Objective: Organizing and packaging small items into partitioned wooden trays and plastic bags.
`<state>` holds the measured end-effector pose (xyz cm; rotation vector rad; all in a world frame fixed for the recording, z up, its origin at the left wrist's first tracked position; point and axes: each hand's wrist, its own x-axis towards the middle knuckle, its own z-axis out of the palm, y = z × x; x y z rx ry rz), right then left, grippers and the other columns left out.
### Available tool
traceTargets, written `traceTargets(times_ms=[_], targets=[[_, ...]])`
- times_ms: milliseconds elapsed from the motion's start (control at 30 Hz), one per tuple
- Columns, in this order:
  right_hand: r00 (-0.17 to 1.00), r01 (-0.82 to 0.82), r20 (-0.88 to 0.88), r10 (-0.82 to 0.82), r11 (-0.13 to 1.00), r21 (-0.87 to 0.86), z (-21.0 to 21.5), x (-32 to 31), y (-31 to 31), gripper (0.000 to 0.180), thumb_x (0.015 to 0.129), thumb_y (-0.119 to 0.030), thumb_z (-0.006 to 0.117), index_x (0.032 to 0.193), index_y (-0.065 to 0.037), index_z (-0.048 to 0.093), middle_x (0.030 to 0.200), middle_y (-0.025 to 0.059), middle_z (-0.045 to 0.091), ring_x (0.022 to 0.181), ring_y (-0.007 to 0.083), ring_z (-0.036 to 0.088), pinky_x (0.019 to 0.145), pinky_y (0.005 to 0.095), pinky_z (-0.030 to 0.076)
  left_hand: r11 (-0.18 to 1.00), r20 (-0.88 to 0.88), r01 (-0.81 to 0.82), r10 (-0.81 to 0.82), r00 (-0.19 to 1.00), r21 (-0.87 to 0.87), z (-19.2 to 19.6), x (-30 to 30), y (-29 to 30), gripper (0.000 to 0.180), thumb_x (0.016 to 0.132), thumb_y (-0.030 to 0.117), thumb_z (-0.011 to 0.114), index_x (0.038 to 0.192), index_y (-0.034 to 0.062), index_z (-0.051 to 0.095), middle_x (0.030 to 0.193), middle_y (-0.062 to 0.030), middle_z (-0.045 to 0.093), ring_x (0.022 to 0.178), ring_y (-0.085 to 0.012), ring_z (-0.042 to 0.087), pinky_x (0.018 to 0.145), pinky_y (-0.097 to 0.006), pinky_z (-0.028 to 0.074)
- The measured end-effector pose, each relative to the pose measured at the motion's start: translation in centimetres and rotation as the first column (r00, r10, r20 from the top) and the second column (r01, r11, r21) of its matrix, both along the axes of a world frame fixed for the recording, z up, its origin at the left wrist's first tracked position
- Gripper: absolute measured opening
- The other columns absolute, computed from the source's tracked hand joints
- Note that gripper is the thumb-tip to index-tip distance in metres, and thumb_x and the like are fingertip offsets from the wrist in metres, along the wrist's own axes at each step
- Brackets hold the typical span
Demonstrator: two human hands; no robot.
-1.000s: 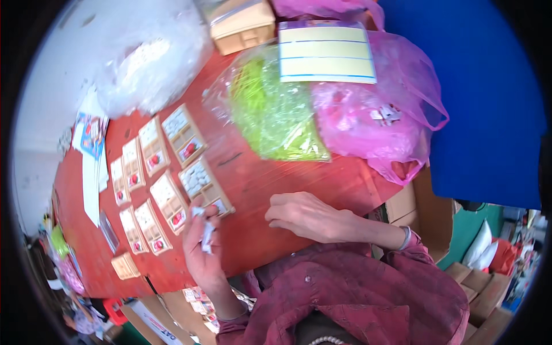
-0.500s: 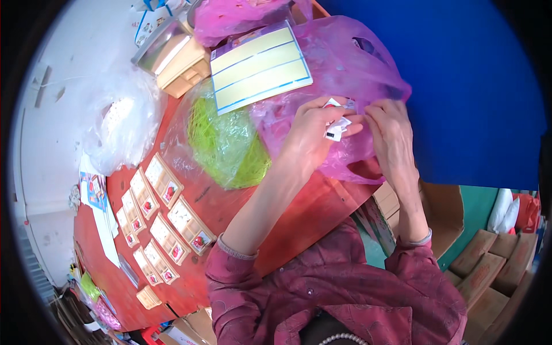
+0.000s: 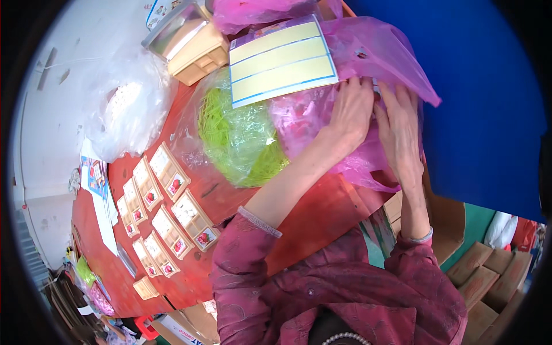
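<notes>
Pink plastic bag [image 3: 391, 49]: by red table's [image 3: 313, 214] right edge, its base hidden | left hand [image 3: 352, 115]: fingers bent, tips obscured against bag, hold cannot be told | right hand [image 3: 401, 126]: fingers loosely extended, hold likewise unclear | blue-lined pale-yellow card [image 3: 282, 60]: overlaps bag, far-edge print illegible

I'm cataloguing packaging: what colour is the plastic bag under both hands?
The plastic bag: translucent purplish pink, best in head view.

I see room over the near strip of red table [image 3: 322, 224], right of the tan trays [image 3: 200, 223], short of the slanting left forearm [image 3: 305, 175]. Beyond it, green-filled bag [image 3: 233, 138], yellow card [image 3: 282, 63] and pink bag [image 3: 391, 52] crowd together; a blue panel [image 3: 489, 115] blocks the right.
</notes>
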<state>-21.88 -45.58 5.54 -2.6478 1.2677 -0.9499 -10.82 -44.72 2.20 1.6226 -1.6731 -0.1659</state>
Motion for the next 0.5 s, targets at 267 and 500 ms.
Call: traceTargets(times_ms=[267, 500], targets=[[0.965, -0.173, 0.245, 0.092, 0.926, 0.335, 3.3, -0.2, 3.6, 0.018, 0.076, 0.005, 0.061, 0.094, 0.005, 0.061, 0.082, 0.0105, 0.062, 0.072, 0.0165, 0.058, 0.07, 0.0248, 0.045, 0.993, -0.079, 0.117, -0.114, 0.99, 0.034, 0.9, 0.9, 4.3, 0.037, 0.071, -0.009, 0.045, 0.107, -0.0093, 0.049, 0.095, -0.0262, 0.049, 0.088, -0.0416, 0.052, 0.073, -0.044, 0.046], [0.931, -0.339, 0.278, 0.237, 0.847, 0.41, 6.5, 1.3, 6.7, 0.014, 0.076, 0.004, 0.063, 0.089, 0.005, 0.061, 0.078, 0.01, 0.06, 0.074, 0.0143, 0.056, 0.072, 0.0233, 0.044, 0.986, -0.354, 0.013, -0.072, 0.933, -0.165, 3.8, 2.1, 11.1, 0.029, 0.07, -0.009, 0.053, 0.098, -0.0101, 0.055, 0.096, -0.0228, 0.054, 0.089, -0.0377, 0.056, 0.076, -0.039, 0.048]])
